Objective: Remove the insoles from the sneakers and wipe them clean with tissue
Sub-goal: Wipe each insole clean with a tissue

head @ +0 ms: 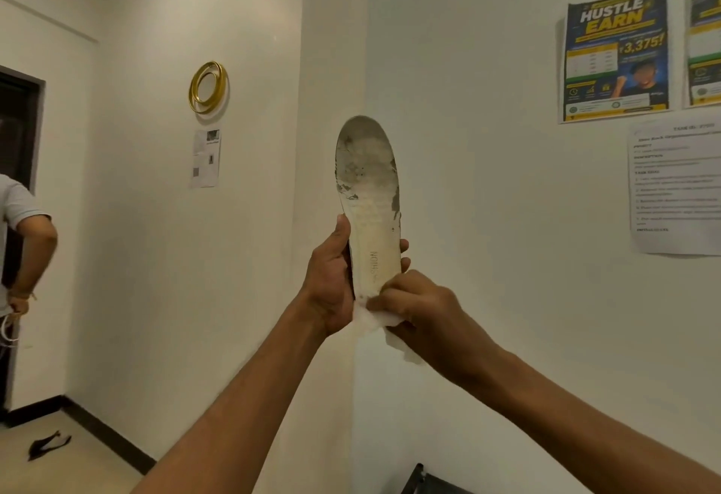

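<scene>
Your left hand (pixel 331 279) grips the insole (pixel 368 197) upright. Your right hand (pixel 413 306) presses the tissue (pixel 374 320) on its bottom end. Rub upward toward the dirty top, holding tight.

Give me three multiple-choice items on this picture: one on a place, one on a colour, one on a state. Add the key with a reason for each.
1. Where on the insole is the tissue?
A) top end
B) lower end, in the right hand
C) middle

2. What colour is the ring on the wall?
A) red
B) gold
C) blue

3. How is the insole held?
A) lying flat on a table
B) tucked in a sneaker
C) upright, gripped by the left hand

Key:
1 B, the white wad is pinched against the bottom edge.
2 B, the hoop shines yellow-gold.
3 C, thumb and fingers wrap its lower part while it stands tall.
</scene>
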